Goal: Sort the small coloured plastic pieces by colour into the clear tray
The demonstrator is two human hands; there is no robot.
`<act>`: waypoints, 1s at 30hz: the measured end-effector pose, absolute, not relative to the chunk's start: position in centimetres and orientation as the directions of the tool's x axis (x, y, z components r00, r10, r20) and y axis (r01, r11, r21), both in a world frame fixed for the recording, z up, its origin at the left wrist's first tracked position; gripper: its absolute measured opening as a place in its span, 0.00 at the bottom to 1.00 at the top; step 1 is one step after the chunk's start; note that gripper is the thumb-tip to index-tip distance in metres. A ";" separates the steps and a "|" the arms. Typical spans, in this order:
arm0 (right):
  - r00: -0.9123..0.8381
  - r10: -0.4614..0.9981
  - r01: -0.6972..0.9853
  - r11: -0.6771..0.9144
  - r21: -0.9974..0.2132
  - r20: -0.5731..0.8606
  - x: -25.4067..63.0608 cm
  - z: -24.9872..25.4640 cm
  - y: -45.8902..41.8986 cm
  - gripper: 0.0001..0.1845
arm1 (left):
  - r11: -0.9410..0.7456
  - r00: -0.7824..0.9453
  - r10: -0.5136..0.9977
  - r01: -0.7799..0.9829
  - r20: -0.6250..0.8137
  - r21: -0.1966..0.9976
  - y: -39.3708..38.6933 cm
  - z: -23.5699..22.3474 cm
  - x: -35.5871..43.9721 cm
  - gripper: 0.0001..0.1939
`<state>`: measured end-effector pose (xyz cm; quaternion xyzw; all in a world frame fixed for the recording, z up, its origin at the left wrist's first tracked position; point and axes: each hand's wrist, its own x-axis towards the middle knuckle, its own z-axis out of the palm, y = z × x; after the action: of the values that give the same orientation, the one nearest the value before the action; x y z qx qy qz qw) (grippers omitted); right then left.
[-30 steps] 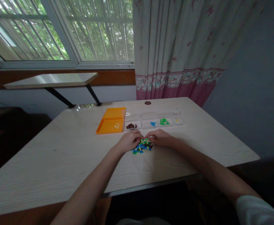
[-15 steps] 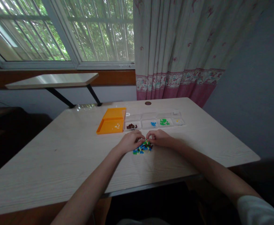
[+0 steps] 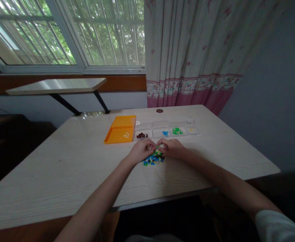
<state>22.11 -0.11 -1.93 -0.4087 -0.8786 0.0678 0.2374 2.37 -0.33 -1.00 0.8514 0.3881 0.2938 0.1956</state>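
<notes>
From where I stand, a pale wood-grained desk (image 3: 61, 178) fills the lower half of the frame, with a dark round spot (image 3: 159, 111) near its far edge. A raised shelf (image 3: 59, 85) on black struts sits at left, below a barred window (image 3: 112, 37) in the upper left, green leaves (image 3: 127, 43) outside. A pale curtain (image 3: 177, 50) with a pink hem hangs at upper centre-right; a dim bluish wall (image 3: 270, 84) closes the right. Just below the centre of the frame, the left hand (image 3: 142, 149) and right hand (image 3: 173, 148) meet, thumbs and forefingers pinched on a small green piece (image 3: 157, 146) between them. It is over the top edge of a mixed pile (image 3: 152, 159) of blue, green, yellow and brown bits lying on the desk. Behind the hands, near mid-frame, an orange case (image 3: 114, 136) lies open with whitish bits (image 3: 126, 135) inside; just right of it stretches a clear compartment box (image 3: 157, 134) holding brown, blue, green and yellow bits.
</notes>
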 end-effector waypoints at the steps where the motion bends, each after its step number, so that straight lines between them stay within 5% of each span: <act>1: -0.537 0.761 0.692 0.644 -0.325 0.365 22.1 -1.9 -0.1 0.09 | -0.615 0.506 0.783 0.545 0.361 0.570 -0.3 -0.9 2.4 0.07; 9: -0.454 0.811 0.678 0.583 -0.448 0.369 22.0 -1.6 0.0 0.06 | -0.627 0.466 0.776 0.503 0.424 0.595 -0.5 -0.6 2.3 0.06; 20: -0.526 0.732 0.599 0.680 -0.422 0.432 22.4 -1.9 0.0 0.07 | -0.621 0.491 0.777 0.493 0.394 0.609 -0.6 -0.4 2.3 0.07; 30: -0.332 0.642 0.634 0.695 -0.341 0.691 23.5 -1.0 0.9 0.12 | -0.623 0.573 0.766 0.548 0.292 0.559 -0.1 -0.4 1.5 0.09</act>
<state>23.55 0.89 -1.05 -0.3907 -0.8162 0.0050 0.4257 1.47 -0.14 -0.37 0.8619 0.3810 0.2617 0.2085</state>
